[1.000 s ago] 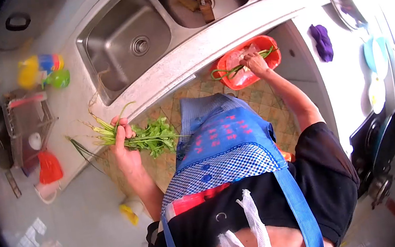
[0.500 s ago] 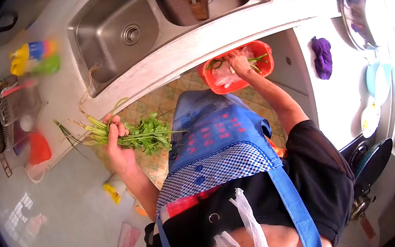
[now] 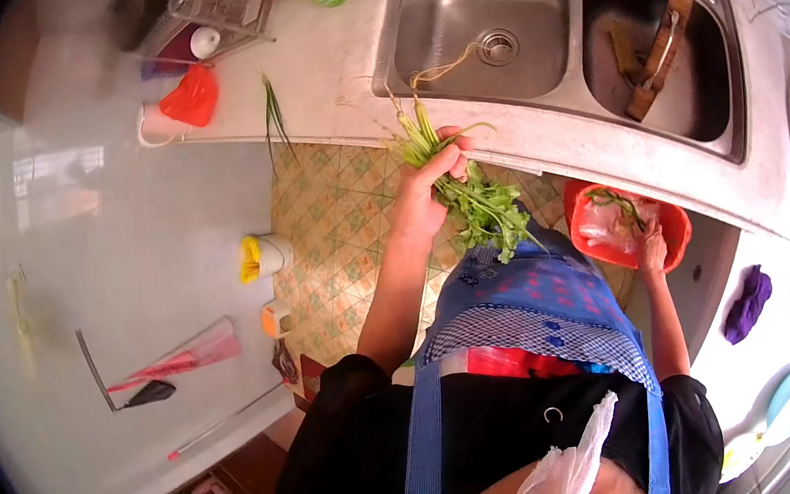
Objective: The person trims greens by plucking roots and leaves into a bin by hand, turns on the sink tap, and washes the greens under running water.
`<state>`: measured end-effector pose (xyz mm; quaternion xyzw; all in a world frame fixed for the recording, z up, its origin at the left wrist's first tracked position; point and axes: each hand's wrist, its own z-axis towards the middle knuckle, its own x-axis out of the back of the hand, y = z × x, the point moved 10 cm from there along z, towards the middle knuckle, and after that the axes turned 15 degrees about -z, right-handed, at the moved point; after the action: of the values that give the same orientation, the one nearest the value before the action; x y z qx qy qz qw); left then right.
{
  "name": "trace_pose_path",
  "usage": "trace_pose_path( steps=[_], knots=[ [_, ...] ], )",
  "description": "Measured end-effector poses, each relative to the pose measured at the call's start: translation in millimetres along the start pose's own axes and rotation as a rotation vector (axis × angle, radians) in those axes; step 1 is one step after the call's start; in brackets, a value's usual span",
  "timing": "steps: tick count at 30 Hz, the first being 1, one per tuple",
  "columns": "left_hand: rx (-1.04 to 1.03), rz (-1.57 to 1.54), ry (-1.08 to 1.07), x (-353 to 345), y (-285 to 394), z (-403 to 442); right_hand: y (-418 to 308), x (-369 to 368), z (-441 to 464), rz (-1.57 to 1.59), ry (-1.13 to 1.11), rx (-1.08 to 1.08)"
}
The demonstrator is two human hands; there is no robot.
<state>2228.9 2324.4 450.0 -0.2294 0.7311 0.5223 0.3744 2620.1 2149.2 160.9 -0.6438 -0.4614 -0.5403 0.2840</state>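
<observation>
My left hand (image 3: pixel 437 185) is closed around the stems of a bunch of coriander (image 3: pixel 486 209), in front of the counter edge. Its pale roots point towards the left sink basin, and its leaves hang down over my apron. To the right, my right hand (image 3: pixel 653 248) reaches over the near rim of a red plastic bin (image 3: pixel 677 222), below the counter. Inside the bin lie a clear plastic bag (image 3: pixel 606 225) and some green stems (image 3: pixel 619 200). The fingers of that hand are small and partly hidden, so their grip is unclear.
A double steel sink (image 3: pixel 473 9) is set in the white counter (image 3: pixel 321 75); a wooden-looking piece (image 3: pixel 666 52) leans in its right basin. Thin green stalks (image 3: pixel 273 112) hang over the counter edge. A dish rack (image 3: pixel 220 9) stands at left, a yellow-lined bucket (image 3: pixel 267 255) below.
The view has swung left and down. My left hand, still holding the coriander, is now before the left sink basin. My right hand has shifted from the bin's middle to its near rim.
</observation>
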Motion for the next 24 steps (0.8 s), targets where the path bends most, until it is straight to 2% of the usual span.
trace_pose_path(
  steps=[2, 4, 5, 7, 8, 10, 11, 12, 14, 15, 16, 18, 20, 22, 24],
  knots=[
    [-0.003, -0.037, -0.012, 9, 2, 1, 10, -55, 28, 0.025, -0.062, -0.040],
    [0.035, -0.025, -0.022, 3, -16, 11, 36, -123, 50, 0.315, -0.135, -0.259],
    [0.023, 0.010, -0.028, 5, -14, 12, 41, -146, 60, 0.320, -0.127, -0.268],
    [0.005, 0.063, -0.023, 6, -7, 16, 21, -155, 72, 0.124, -0.200, -0.031],
    [0.005, 0.058, -0.033, 6, -5, 20, 25, -156, 68, 0.121, -0.192, -0.038],
    [0.022, 0.069, -0.062, 7, -4, 29, 10, -63, 30, 0.144, 0.119, -0.010],
    [0.028, 0.061, -0.071, 8, -2, 35, 11, -52, 20, 0.043, 0.211, -0.014],
    [0.058, 0.054, -0.092, 7, -3, 45, 11, -33, 16, 0.033, 0.211, -0.029],
    [0.100, 0.040, -0.125, 10, -3, 62, 1, 7, -13, 0.086, -0.270, -0.080],
    [0.113, 0.057, -0.142, 11, -2, 72, -11, 44, -25, 0.144, -0.251, -0.010],
    [0.129, 0.076, -0.164, 11, 0, 81, -19, 77, -34, 0.144, -0.251, -0.038],
    [0.214, 0.026, -0.211, 8, 1, 101, -74, 167, -35, 0.787, -0.120, 0.188],
    [0.307, -0.028, -0.277, 6, 2, 120, -132, 241, -27, 1.041, -0.024, 0.233],
    [0.407, -0.003, -0.375, -1, 1, 135, -201, 282, -7, 1.305, -0.121, 0.312],
    [0.498, 0.008, -0.449, -5, 1, 150, -270, 287, 24, 1.660, -0.302, 0.242]
  ],
)
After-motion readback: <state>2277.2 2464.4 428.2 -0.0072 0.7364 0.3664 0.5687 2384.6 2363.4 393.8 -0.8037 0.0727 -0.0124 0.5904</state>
